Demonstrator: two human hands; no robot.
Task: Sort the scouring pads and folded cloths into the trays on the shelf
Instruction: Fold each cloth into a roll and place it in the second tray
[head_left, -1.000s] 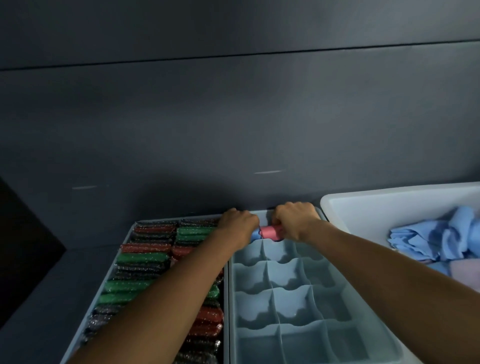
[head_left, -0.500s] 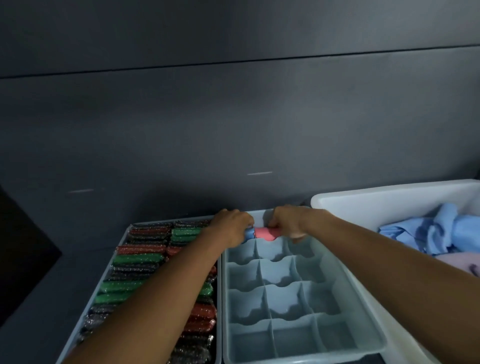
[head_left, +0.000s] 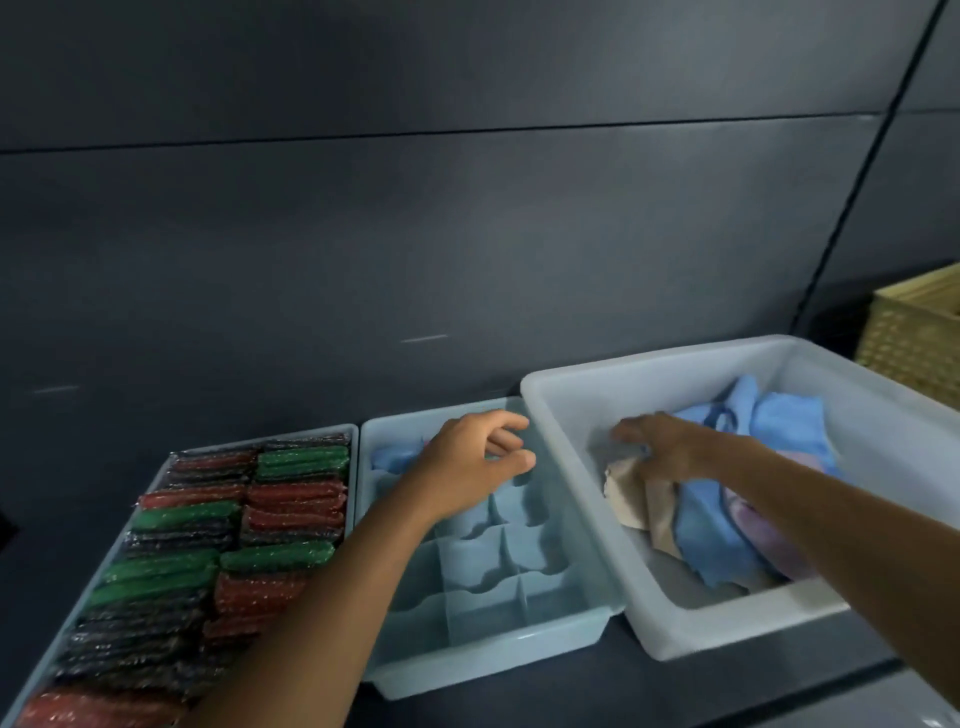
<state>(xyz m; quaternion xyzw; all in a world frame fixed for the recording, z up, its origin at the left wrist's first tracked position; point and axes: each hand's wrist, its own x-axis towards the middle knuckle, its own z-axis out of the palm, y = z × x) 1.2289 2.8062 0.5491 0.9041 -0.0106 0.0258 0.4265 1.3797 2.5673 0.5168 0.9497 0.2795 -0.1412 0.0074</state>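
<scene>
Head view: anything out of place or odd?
Nothing spilled or damaged. Cloths in the white bin lie crumpled in a loose heap, not folded; scouring pads sit in neat rows; divider tray is mostly empty.

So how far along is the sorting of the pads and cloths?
Done: the shallow grey tray is packed with red, green and black scouring pads, and a folded blue cloth sits in a far compartment of the light blue divided tray. In hand: the right hand reaches among loose cloths in the white plastic bin; the left hand hovers empty. Left: most compartments are unfilled.
</scene>
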